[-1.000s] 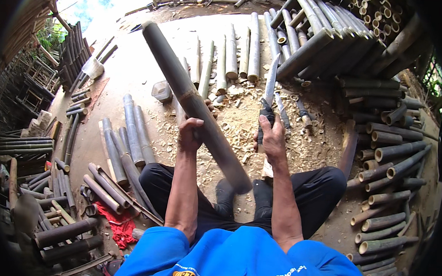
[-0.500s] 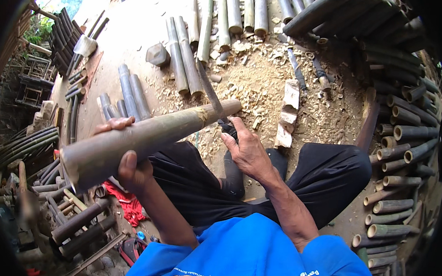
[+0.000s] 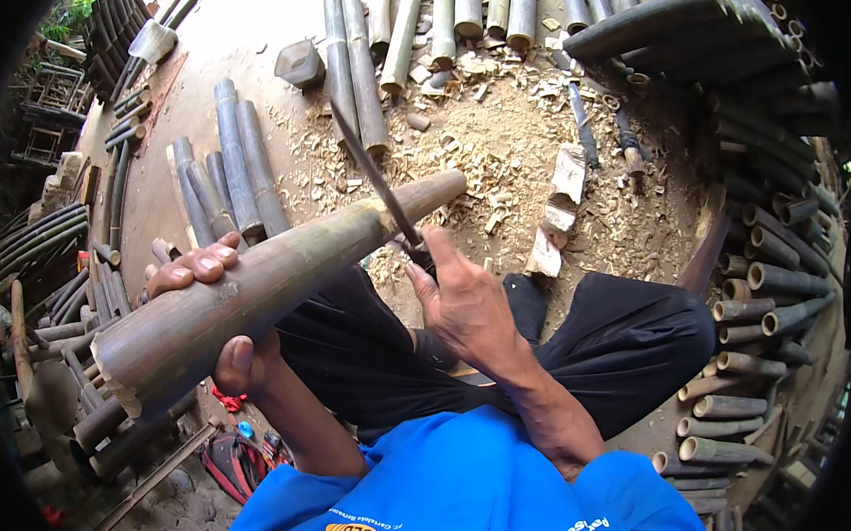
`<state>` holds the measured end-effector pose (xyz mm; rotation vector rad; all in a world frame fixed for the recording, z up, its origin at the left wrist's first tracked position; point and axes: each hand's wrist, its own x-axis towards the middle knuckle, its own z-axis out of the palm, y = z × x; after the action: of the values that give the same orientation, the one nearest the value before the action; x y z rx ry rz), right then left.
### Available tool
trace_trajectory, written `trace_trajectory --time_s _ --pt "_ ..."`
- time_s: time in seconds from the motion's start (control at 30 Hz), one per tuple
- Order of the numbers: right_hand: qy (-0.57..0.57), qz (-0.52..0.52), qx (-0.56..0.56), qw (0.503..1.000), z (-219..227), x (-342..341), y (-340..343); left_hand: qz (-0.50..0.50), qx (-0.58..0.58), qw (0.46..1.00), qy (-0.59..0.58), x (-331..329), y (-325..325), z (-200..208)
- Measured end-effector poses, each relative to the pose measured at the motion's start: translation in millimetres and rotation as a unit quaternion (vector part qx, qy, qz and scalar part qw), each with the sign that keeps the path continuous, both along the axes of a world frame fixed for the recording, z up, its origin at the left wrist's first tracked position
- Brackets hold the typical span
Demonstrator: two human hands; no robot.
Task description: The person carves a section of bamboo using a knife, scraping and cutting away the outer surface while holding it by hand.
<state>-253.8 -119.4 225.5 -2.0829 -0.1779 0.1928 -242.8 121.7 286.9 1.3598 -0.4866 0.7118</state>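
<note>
A thick greenish-brown bamboo tube (image 3: 264, 268) lies slantwise in front of me, its wide end at the lower left and its narrower end pointing far right. My left hand (image 3: 248, 360) grips it near the wide end, fingers over the top and thumb on the near side. In my right hand (image 3: 476, 310) is a knife with a long, dark, curved blade (image 3: 368, 173); its handle is mostly hidden by the fingers. The blade crosses the tube near the narrow end, beside a pale scraped patch.
Wood shavings (image 3: 507, 127) cover the ground ahead, around a notched pale wood block (image 3: 559, 210). Bamboo tubes (image 3: 240, 162) lie ahead and to the left, and a large stack (image 3: 786, 281) lines the right. A dark container (image 3: 301, 64) stands ahead. A red-and-black bag (image 3: 232, 466) is at lower left.
The tube's wide end has moved down and left in view. The blade crosses the tube farther from its narrow tip than before. Both hands keep their grip, and the whole view has shifted slightly.
</note>
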Motion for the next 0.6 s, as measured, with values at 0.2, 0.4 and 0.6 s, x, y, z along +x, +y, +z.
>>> trace_trajectory --time_s 0.2,0.4,0.6 --pt "-0.005 0.001 -0.065 0.998 -18 2 8 -0.028 0.005 1.000 0.004 -4 3 -3" --pt "-0.025 -0.023 0.027 0.999 2 -5 4 -0.032 0.024 0.999 0.011 -8 -2 -1" --pt "-0.010 0.001 -0.068 0.998 -24 -10 16 0.079 -0.016 0.997 0.018 -8 -18 -1"
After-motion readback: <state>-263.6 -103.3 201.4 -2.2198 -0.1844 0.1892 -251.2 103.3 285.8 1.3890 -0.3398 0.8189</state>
